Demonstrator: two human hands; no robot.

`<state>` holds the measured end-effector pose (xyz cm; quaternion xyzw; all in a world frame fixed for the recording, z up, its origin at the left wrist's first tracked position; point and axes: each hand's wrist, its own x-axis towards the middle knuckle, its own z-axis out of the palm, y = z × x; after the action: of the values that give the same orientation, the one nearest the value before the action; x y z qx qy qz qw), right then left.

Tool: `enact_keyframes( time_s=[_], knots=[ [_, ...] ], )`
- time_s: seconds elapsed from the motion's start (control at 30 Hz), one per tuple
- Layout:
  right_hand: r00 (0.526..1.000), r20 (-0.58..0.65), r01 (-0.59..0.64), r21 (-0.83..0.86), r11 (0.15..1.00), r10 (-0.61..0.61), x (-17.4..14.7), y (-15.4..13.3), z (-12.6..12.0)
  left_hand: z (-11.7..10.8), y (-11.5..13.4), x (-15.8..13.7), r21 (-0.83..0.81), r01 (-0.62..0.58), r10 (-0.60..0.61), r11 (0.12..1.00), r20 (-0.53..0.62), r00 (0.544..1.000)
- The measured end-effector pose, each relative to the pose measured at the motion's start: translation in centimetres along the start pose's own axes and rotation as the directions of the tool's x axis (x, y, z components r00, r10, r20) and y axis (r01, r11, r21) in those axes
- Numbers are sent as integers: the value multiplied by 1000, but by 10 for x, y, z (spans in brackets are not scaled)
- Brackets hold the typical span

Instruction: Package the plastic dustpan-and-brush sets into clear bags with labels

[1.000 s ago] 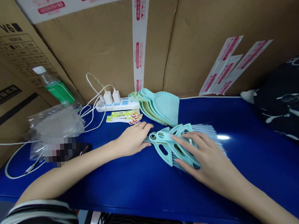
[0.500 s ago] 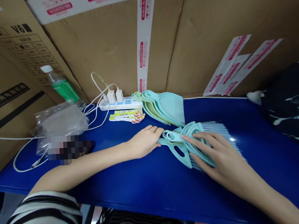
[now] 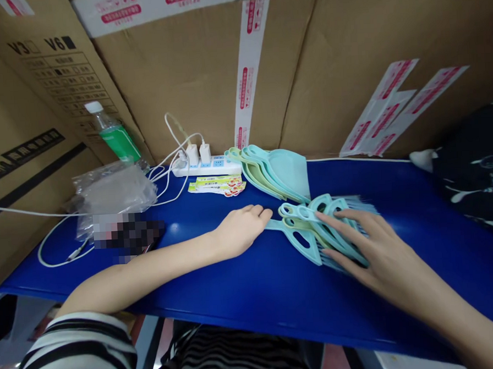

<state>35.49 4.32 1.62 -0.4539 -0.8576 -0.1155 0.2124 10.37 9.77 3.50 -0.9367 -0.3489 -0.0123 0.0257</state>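
My left hand (image 3: 243, 229) is closed around the handle end of a light-blue hand brush (image 3: 303, 245). That brush lies at the near left side of a pile of similar brushes, its bristles partly hidden under them. Over the pile, my right hand (image 3: 378, 249) has its fingers spread, the tips touching the upper brushes (image 3: 329, 227). A green brush (image 3: 300, 224) shows between the held one and the others. Behind the brushes, a nested stack of light-blue and green dustpans (image 3: 287, 171) lies on the blue table (image 3: 235, 289).
A white power strip (image 3: 224, 164) with plugged-in chargers stands by the cardboard box (image 3: 183, 72). Coloured paper strips (image 3: 217, 185) lie before it. Clear plastic bags (image 3: 115, 194), a green-labelled bottle (image 3: 118, 139) and white cables are at left. Dark patterned fabric (image 3: 472, 167) is at right.
The brush in my left hand has slid slightly away from the pile, and a green brush handle has come into sight beside it. My right hand stays over the pile. The view has shifted a little.
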Motion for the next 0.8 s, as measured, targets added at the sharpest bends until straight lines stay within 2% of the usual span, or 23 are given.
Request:
enact_keyframes(
  time_s=[0.2,0.37,0.5,0.67,0.8],
  knots=[
    [998,1,-59,-40,997,59,-3,-7,2,-8,10,-31,158,-90,100,983,-59,993],
    [995,-41,-93,-126,988,89,1,-19,4,3,12,-64,166,-103,123,981,-118,985],
    [989,-55,-141,-160,977,134,6,-27,5,10,4,-77,172,-87,114,981,-153,982],
    [989,-82,-139,-225,964,123,11,-35,7,2,-11,-86,210,-154,185,965,-136,973],
    [991,-66,-130,-226,966,118,15,-30,8,0,-21,-90,264,-199,236,944,-116,965]
  ],
)
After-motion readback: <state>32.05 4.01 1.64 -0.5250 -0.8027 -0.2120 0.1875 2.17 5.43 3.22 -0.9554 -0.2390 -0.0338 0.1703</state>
